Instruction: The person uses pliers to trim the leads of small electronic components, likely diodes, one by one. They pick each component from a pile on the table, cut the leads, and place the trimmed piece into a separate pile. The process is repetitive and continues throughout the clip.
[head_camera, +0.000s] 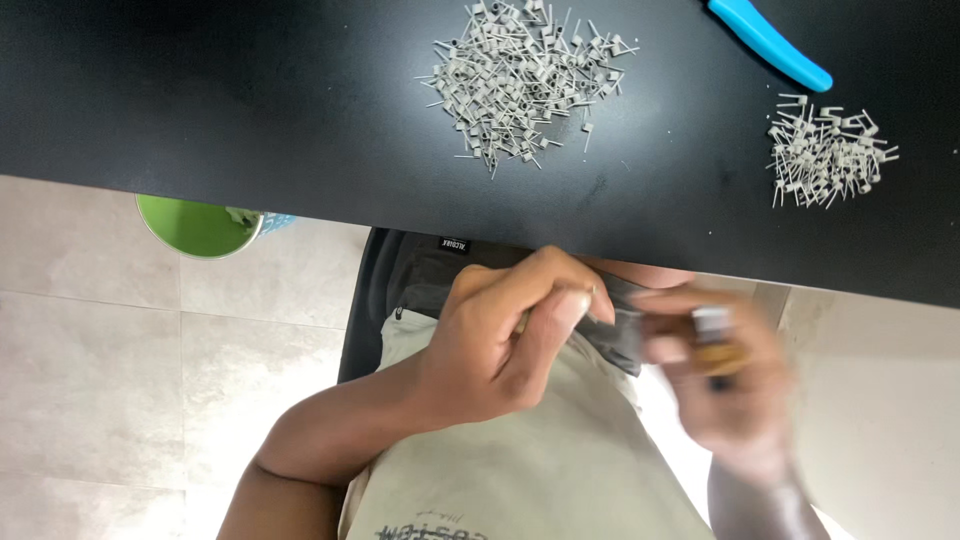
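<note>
Below the tabletop's (200, 110) near edge, the left hand (500, 340) is curling its fingers together, perhaps pinching something tiny. The right hand (730, 385), blurred, is clamping a small cylindrical tool (715, 340); it is looking light and rigid, best gripped round its barrel. Wire coils (525, 80) are lying heaped near the far edge, with a smaller pile (825, 150) and a blue handle (770, 45) toward the right corner.

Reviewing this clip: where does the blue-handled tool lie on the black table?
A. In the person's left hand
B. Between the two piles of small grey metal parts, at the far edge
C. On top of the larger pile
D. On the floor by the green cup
B: the blue-handled tool lies on the black table between the larger pile and the smaller pile.
</note>
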